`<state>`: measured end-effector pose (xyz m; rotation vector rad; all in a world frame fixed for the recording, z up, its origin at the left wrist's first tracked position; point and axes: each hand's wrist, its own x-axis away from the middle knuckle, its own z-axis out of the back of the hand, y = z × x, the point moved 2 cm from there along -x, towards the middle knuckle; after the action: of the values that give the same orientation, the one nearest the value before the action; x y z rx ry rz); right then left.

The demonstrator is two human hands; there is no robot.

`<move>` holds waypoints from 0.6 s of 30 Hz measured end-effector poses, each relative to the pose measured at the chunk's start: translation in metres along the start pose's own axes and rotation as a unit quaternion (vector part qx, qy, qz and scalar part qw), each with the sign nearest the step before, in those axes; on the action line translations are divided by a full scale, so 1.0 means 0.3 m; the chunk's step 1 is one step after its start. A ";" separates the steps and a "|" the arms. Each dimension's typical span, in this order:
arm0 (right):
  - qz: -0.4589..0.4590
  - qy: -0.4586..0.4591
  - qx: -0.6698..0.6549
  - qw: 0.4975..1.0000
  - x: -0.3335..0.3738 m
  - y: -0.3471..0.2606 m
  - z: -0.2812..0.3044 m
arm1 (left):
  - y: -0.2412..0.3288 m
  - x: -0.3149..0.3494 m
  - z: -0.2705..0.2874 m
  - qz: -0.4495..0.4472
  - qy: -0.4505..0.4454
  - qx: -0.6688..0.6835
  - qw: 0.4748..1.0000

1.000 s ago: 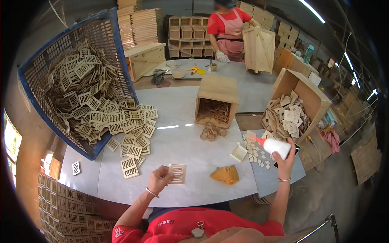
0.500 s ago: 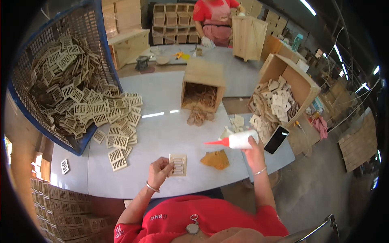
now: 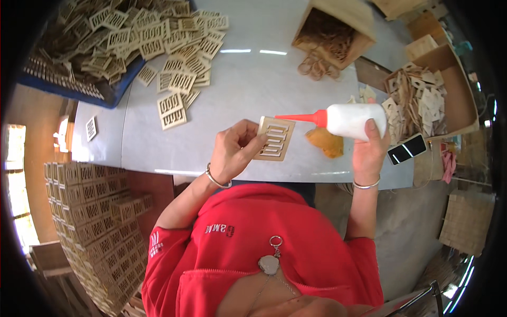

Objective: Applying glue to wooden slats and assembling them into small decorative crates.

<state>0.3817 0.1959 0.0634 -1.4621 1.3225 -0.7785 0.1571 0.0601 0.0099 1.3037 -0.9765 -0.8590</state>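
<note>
Between the thumb and fingers of my left hand (image 3: 235, 149) is a small flat wooden panel (image 3: 275, 141) with wavy slots cut through it, tilted up off the table. My right hand (image 3: 371, 148) is wrapped round a white squeeze bottle (image 3: 353, 120) with a long red nozzle (image 3: 296, 118). The bottle lies nearly level, and its nozzle tip is at the panel's upper edge; whether they touch I cannot tell. Below the bottle, an orange-brown cloth or scrap (image 3: 326, 141) rests on the grey table (image 3: 248, 84).
A blue basket (image 3: 113, 95) at the left overflows with slotted panels (image 3: 182, 82). At the back, a wooden box (image 3: 359, 21) spills rubber bands (image 3: 318, 68). Another box (image 3: 459, 79) at right holds thin wooden pieces (image 3: 422, 100), near a phone (image 3: 407, 149). Stacked panels (image 3: 100, 216) stand lower left.
My view has tipped down toward my body. The panel in my left hand has been lifted and tilted, and the bottle's nozzle has come to its upper edge.
</note>
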 end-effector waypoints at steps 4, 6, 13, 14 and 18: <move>0.012 -0.026 0.034 0.999 -0.004 0.023 -0.039 | 0.002 0.021 0.019 -0.019 0.013 0.003 1.000; 0.010 -0.033 0.034 0.999 0.001 0.027 -0.054 | -0.003 0.029 0.028 -0.017 0.016 0.000 1.000; 0.042 -0.059 0.090 0.993 0.005 0.040 -0.065 | 0.005 0.040 0.041 -0.001 0.011 0.006 1.000; 0.045 -0.061 0.097 0.992 0.005 0.038 -0.068 | 0.003 0.040 0.042 -0.004 0.009 0.016 1.000; 0.047 -0.069 0.105 0.991 0.003 0.033 -0.073 | -0.008 0.038 0.042 0.008 0.005 0.027 1.000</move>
<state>0.3584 0.1906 0.0610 -1.2558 1.1591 -0.7192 0.1497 0.0447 0.0086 1.3434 -1.0063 -0.8179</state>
